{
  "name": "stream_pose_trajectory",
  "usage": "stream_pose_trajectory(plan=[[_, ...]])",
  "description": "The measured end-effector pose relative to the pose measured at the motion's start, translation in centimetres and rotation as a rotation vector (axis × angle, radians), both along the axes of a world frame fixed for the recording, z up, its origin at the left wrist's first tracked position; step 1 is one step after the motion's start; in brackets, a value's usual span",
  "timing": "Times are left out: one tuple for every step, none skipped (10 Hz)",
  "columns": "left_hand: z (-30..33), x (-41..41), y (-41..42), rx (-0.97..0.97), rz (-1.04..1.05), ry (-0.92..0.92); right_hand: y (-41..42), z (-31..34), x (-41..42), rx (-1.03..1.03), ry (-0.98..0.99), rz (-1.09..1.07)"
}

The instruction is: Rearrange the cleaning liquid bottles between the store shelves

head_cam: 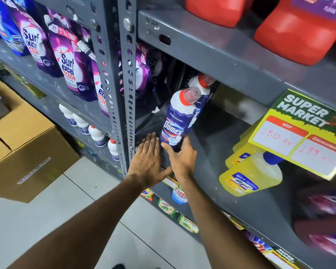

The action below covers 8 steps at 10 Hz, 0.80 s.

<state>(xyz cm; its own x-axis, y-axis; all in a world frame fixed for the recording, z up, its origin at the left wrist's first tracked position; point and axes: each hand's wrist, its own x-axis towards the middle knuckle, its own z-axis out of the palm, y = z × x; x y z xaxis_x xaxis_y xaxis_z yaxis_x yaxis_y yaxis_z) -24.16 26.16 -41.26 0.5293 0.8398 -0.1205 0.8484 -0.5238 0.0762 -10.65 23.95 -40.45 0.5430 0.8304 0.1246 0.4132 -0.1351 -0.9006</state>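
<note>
Domex bottle [174, 125], upright on grey shelf [211, 144] before a second bottle [201, 84]: right hand [180, 158] fingers wrapped its base, left hand [148, 158] fingers spread flat alongside; placement step, seemingly needing seating and release.

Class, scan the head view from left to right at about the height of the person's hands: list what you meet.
Cardboard box → small white bottles → left hand → Domex bottle held by the right hand → yellow bottles → price sign.

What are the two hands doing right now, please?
Left hand: open, fingers flat, holding nothing.
Right hand: closed around the base of the front Domex bottle on the shelf.
</note>
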Motion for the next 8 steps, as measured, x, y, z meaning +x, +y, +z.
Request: stream_pose_trajectory(plan=[[0.0,0.0,0.0,-0.004,0.002,-0.001,0.0,-0.1,0.1,0.001,0.018,0.009],[-0.1,-0.1,0.0,0.007,0.003,-0.008,0.0,-0.1,0.1,-0.013,0.040,0.013],[-0.3,-0.1,-0.1,0.009,0.002,0.003,0.1,-0.3,0.2,-0.025,0.052,0.013],[-0.4,-0.1,0.0,0.014,-0.001,-0.007,0.3,-0.5,0.3,-0.034,0.037,-0.004],[-0.1,-0.1,0.1,0.001,-0.006,-0.001,0.1,-0.2,0.3,-0.039,0.043,0.005],[0.8,-0.4,-1.1,0.012,0.028,0.066,-1.5,0.5,-0.3,-0.025,-0.014,-0.016],[2.9,-1.4,-3.6,0.033,0.021,0.015,-4.0,2.7,-0.6,0.044,-0.184,-0.085],[6.3,-3.1,-6.6,0.116,-0.025,-0.187,-7.6,6.8,-2.8,0.156,-0.253,-0.088]])
